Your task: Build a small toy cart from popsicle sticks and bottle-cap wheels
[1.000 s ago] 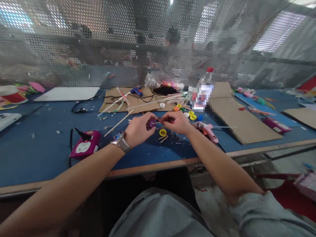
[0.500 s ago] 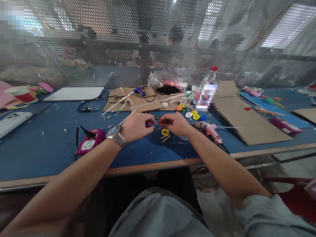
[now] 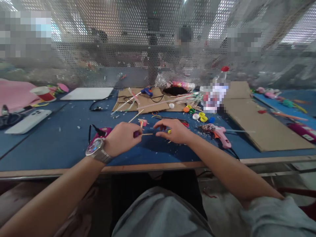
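My left hand (image 3: 122, 138), with a wristwatch (image 3: 95, 149) on its wrist, is closed around a small purple cap (image 3: 136, 134) with a thin wooden stick (image 3: 147, 134) poking out to the right. My right hand (image 3: 172, 131) hovers just to the right of that stick, its fingers curled and slightly apart, holding nothing that I can see. Both hands sit above the blue table (image 3: 61, 144) near its front edge. A yellow cap (image 3: 169, 131) peeks out beside the right fingers.
A pink glue gun (image 3: 221, 133) lies right of my right hand. A magenta power box (image 3: 102, 133) with a black cable sits left. Coloured caps (image 3: 201, 116), straws, cardboard sheets (image 3: 261, 125), a bottle (image 3: 217, 90) and a white phone (image 3: 28, 121) lie around. A perforated screen stands behind.
My hands have parted: the left drew back leftwards with the purple cap and stick, and the right let go and opened slightly. The camera view shifted, moving things rightwards.
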Motion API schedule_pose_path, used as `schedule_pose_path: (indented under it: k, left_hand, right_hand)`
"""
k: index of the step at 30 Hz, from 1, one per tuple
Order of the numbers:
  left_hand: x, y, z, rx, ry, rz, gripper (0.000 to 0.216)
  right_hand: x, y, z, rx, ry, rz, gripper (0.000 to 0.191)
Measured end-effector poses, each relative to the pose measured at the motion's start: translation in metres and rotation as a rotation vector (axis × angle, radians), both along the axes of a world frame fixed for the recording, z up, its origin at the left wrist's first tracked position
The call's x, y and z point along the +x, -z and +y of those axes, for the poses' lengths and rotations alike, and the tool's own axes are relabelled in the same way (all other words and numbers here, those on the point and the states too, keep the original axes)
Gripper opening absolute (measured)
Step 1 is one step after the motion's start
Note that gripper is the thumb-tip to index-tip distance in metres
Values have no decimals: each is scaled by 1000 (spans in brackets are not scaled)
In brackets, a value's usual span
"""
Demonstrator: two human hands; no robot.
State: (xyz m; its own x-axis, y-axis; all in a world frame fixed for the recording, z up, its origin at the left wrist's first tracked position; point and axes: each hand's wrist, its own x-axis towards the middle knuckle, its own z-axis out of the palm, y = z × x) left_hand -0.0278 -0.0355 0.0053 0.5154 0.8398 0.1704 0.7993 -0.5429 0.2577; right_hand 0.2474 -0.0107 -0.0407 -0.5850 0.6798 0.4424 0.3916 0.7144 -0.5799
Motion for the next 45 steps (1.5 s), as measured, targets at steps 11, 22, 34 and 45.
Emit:
schedule_pose_path:
  k: [11,22,34,45]
  left_hand:
    - [-46,-12,6,-47,-127,-20,22]
    - [-44,1,59,-247,-30,-15,19]
    - [-41,1,64,-426,59,-97,24]
    - [-9,0,15,-335,67,-156,24]
  right_hand:
    - [23,0,10,123,9,-115,11]
    - [14,6,6,109,-48,-162,12]
    - [15,3,6,101,-54,-174,10]
    - [32,-5,13,106,-8,-193,13]
